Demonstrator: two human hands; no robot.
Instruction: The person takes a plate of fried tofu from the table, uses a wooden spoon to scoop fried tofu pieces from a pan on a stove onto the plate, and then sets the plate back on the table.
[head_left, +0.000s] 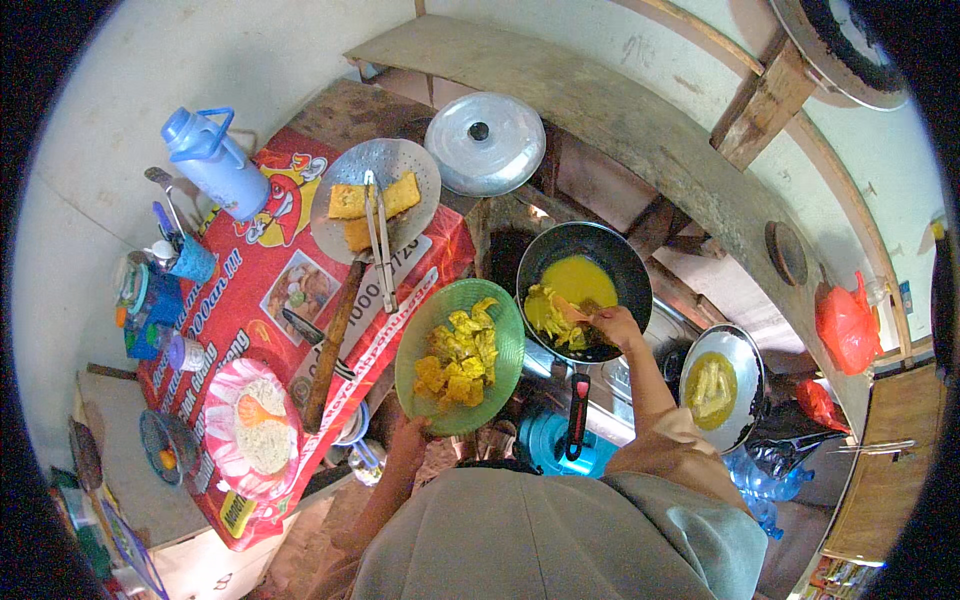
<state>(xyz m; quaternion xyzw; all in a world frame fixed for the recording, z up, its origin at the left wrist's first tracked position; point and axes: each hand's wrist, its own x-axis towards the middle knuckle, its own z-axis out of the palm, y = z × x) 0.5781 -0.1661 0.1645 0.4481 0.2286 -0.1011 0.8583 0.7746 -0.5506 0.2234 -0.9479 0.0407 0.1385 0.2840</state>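
Observation:
My left hand (412, 435) grips the near rim of a green plastic bowl (409, 360), tilted to the left of the stove pan. Yellow-coated food pieces (461, 352) lie in the bowl. My right hand (615, 328) reaches into a black frying pan (641, 274) and holds an orange utensil (570, 309), probably a spoon. Its end touches yellow-coated food (551, 319) beside a pool of yellow liquid (581, 279). The pan's black and red handle (577, 412) points towards me, and neither hand is on it.
A wok (739, 360) with food in oil stands at the right. Tongs (379, 240) lie across a perforated skimmer (345, 169) holding fried pieces. A pink bowl of flour (214, 420), a blue flask (217, 165) and a red banner (255, 292) are at left. Behind sits a metal lid (487, 142).

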